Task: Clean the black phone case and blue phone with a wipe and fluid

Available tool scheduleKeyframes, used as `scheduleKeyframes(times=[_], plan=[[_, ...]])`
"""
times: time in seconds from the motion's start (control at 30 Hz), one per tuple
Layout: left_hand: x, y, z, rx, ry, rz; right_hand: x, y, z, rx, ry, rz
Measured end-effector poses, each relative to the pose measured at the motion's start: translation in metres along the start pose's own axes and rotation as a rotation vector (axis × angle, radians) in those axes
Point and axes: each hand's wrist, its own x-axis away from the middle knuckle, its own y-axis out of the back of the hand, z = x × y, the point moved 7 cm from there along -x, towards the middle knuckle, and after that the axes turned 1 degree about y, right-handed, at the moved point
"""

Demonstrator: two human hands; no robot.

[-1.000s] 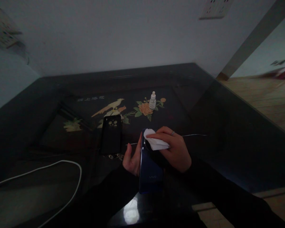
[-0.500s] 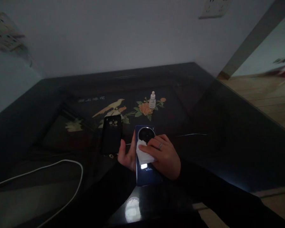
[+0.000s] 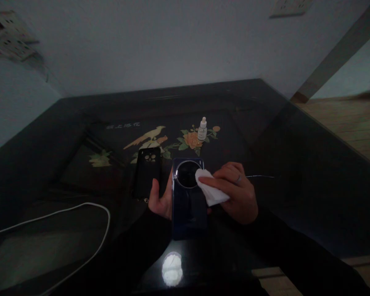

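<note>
My left hand grips a dark blue phone from its left side, back face up, with the round camera ring toward the far end. My right hand, a ring on one finger, pinches a folded white wipe whose tip touches the phone's right edge beside the camera ring. Both sleeves are dark. The phone is held just above a dark glossy table.
A black phone case lies left of the phone. A small white dropper bottle stands beyond, on the painted bird and flowers. A white cable loops at the left. A thin wire runs right. Wall behind; wooden floor to the right.
The wipe slid from the phone's upper end down to its middle, then off to the right edge by the camera ring. The phone tilted flatter and shifted slightly left.
</note>
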Motion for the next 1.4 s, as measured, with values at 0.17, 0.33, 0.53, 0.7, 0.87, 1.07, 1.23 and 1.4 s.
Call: scheduleKeyframes(times=[0.17,0.33,0.53,0.7,0.87,1.07,1.23,1.4], plan=[[-0.004,0.023,0.014,0.006,-0.047,-0.087,-0.002,-0.019,0.033,-0.027,0.117,0.076],[0.000,0.022,0.015,0.020,0.033,-0.093,-0.003,-0.026,0.040,0.040,0.127,0.087],[0.001,0.009,0.004,0.037,0.003,-0.086,0.006,-0.036,0.054,0.020,0.278,0.146],[-0.001,0.009,0.006,0.037,-0.003,-0.097,0.002,-0.029,0.038,0.139,0.187,0.111],[0.000,0.008,0.005,0.030,0.011,-0.111,0.007,-0.034,0.054,0.050,0.312,0.167],[0.002,0.008,0.010,0.042,0.063,-0.120,0.003,-0.032,0.044,0.138,0.207,0.148],[0.002,0.005,0.006,0.056,0.048,-0.115,0.006,-0.035,0.051,0.080,0.277,0.184],[0.000,0.004,0.009,0.072,0.083,-0.111,0.003,-0.039,0.053,0.086,0.232,0.191]])
